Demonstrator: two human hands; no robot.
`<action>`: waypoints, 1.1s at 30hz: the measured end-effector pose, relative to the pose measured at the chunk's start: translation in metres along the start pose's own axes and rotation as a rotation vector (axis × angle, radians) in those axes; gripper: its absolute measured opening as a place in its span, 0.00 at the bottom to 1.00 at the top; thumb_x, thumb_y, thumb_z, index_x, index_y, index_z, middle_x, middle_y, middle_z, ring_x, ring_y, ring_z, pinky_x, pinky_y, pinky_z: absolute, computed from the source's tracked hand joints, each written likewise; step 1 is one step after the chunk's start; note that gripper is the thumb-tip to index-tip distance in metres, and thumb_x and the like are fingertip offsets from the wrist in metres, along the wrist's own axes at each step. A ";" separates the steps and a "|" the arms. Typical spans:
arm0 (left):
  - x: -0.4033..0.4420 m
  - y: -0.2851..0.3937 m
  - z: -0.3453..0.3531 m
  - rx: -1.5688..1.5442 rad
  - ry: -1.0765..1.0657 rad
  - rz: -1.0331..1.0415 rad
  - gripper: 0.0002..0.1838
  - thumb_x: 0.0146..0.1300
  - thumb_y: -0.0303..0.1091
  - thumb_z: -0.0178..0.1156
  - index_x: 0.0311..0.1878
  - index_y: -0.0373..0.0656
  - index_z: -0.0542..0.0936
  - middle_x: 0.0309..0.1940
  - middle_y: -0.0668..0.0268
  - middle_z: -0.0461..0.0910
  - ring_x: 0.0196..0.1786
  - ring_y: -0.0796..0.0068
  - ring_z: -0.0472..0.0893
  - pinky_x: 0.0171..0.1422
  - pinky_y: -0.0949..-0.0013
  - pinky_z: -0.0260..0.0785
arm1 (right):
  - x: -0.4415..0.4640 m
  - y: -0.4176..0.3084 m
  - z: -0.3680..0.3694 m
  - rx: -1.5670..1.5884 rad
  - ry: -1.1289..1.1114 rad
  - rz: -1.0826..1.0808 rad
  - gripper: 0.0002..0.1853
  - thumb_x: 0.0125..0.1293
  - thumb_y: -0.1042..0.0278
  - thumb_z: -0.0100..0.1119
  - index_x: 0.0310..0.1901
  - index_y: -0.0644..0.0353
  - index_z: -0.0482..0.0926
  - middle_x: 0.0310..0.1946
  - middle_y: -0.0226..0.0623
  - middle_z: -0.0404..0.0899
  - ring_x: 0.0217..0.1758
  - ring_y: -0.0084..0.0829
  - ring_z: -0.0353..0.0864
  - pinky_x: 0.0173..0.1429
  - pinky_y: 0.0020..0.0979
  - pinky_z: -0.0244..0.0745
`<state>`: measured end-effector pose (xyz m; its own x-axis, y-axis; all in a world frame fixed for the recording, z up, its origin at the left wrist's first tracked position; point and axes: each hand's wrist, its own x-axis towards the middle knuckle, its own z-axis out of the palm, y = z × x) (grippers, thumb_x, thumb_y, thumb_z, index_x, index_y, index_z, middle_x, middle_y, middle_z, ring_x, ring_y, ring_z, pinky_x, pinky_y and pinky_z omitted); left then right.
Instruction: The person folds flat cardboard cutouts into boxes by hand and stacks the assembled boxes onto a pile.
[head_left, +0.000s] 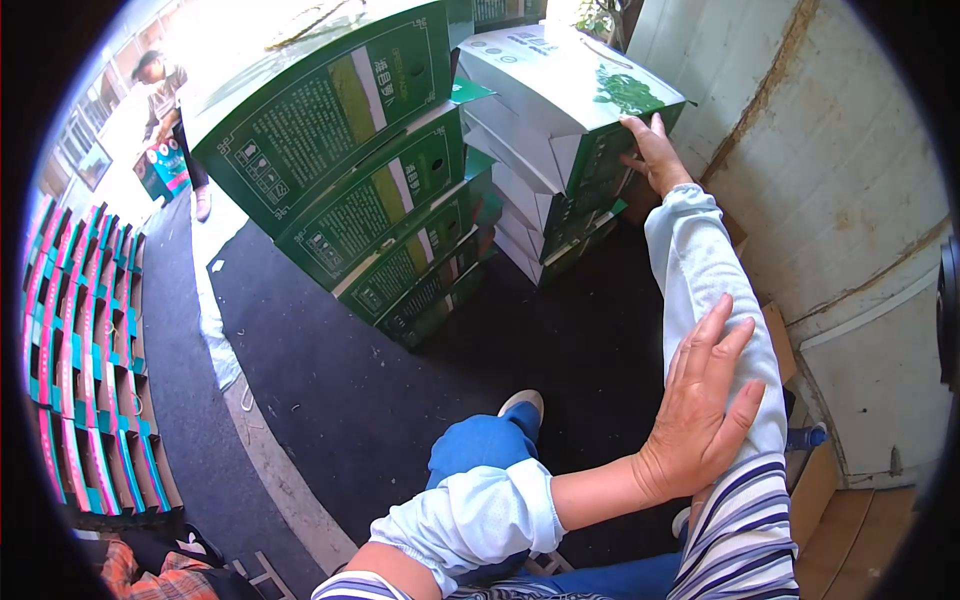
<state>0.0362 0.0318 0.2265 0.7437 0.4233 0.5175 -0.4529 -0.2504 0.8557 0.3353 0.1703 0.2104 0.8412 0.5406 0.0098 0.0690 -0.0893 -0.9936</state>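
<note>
many pink-and-teal cartons [75, 372] stand in packed rows at the far left, well apart from both hands. beyond them a co-worker [165, 95] stands beside a teal printed carton [174, 165]. next comes a tall stack of green printed cartons [320, 140], untouched, on a black floor covering [310, 370].

just right of that stack, the white-and-green carton [560, 65] with the leafy picture sits on top of a second stack. the right hand [655, 155] is at its near right corner, fingers spread rather than wrapped; i cannot tell how hard they press. a light touch suits this spot, since thin card would likely crease under a hard pinch, and the carton's white flap [566, 160] already juts out.

the pale sleeve cover [685, 250] runs down the right forearm, and the left hand [700, 410] lies flat across it, palm down, fingers extended, holding nothing. smoothing works best with even pressure along the arm, so that no loose fold can snag a carton edge. keeping the right arm extended gives that palm a firm surface. farthest right, the pale wall panel [840, 170] limits elbow room.
</note>
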 end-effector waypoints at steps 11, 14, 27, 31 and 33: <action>0.008 -0.010 0.024 0.041 0.082 0.112 0.26 0.65 0.37 0.51 0.62 0.32 0.64 0.65 0.41 0.59 0.67 0.42 0.61 0.71 0.54 0.51 | -0.127 0.062 0.005 0.157 -0.164 -0.065 0.34 0.67 0.51 0.54 0.69 0.57 0.56 0.58 0.36 0.69 0.50 0.30 0.73 0.49 0.32 0.74; 0.009 -0.018 0.040 0.076 0.118 0.172 0.22 0.64 0.35 0.52 0.58 0.33 0.68 0.62 0.43 0.64 0.65 0.45 0.64 0.69 0.55 0.55 | -0.247 0.191 -0.015 0.153 -0.313 0.005 0.36 0.67 0.53 0.57 0.69 0.61 0.56 0.61 0.40 0.67 0.55 0.30 0.72 0.51 0.32 0.73; 0.002 -0.024 0.101 -0.015 -0.297 -0.232 0.31 0.69 0.56 0.44 0.63 0.40 0.69 0.62 0.57 0.69 0.63 0.65 0.71 0.64 0.61 0.58 | -0.621 0.092 -0.153 -0.254 0.521 -0.020 0.12 0.66 0.71 0.55 0.49 0.62 0.77 0.43 0.40 0.80 0.44 0.32 0.82 0.47 0.28 0.75; -0.010 -0.033 0.129 0.045 -0.406 -0.227 0.32 0.68 0.57 0.46 0.64 0.40 0.68 0.61 0.58 0.69 0.62 0.64 0.73 0.64 0.60 0.59 | -0.699 0.075 -0.211 -0.151 1.100 -0.123 0.12 0.72 0.67 0.47 0.51 0.64 0.75 0.47 0.38 0.79 0.48 0.27 0.79 0.53 0.27 0.74; -0.014 -0.044 0.140 0.099 -0.468 -0.199 0.32 0.68 0.57 0.47 0.64 0.41 0.68 0.62 0.59 0.69 0.62 0.64 0.73 0.64 0.59 0.59 | -0.750 0.102 -0.238 -0.134 1.421 -0.023 0.14 0.71 0.68 0.47 0.53 0.64 0.74 0.50 0.40 0.77 0.50 0.29 0.78 0.53 0.29 0.74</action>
<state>0.1142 -0.0850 0.1824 0.9614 0.0420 0.2720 -0.2481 -0.2951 0.9227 -0.1612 -0.4435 0.1289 0.6477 -0.7330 0.2078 0.0717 -0.2129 -0.9744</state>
